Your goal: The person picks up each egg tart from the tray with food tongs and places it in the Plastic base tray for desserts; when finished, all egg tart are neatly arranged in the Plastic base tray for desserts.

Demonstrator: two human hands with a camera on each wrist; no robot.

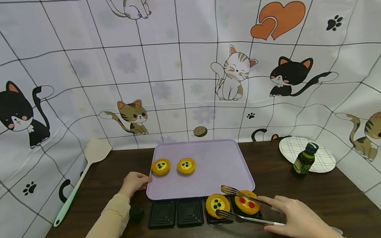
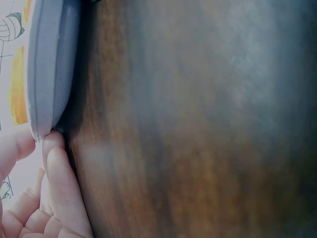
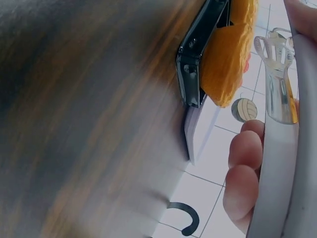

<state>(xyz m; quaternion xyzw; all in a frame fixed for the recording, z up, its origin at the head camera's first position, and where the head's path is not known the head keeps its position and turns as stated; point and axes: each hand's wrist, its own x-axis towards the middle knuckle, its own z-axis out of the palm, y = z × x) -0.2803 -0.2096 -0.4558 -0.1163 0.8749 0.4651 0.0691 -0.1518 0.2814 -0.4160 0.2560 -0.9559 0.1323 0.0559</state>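
My left hand (image 1: 134,184) pinches the left edge of a pale purple tray (image 1: 211,160); the left wrist view shows thumb and fingers on its rim. Two egg tarts with dark berries, a left one (image 1: 161,167) and a right one (image 1: 186,166), lie on it. In my right hand (image 1: 293,215) is a pair of metal tongs (image 1: 254,220), its arms spread. The fork-like tips hover over a berry tart (image 1: 217,205) and a red-topped tart (image 1: 246,202). Both sit in a black mould (image 1: 190,213); whether the tongs touch either one I cannot tell.
At the left, a long-handled spatula (image 1: 85,175) leans against the cat-patterned sheet (image 1: 182,63). A dark green bottle (image 1: 305,158) stands by a white checked plate (image 1: 325,159) at the right. A small dark object (image 1: 136,213) lies beside my left forearm.
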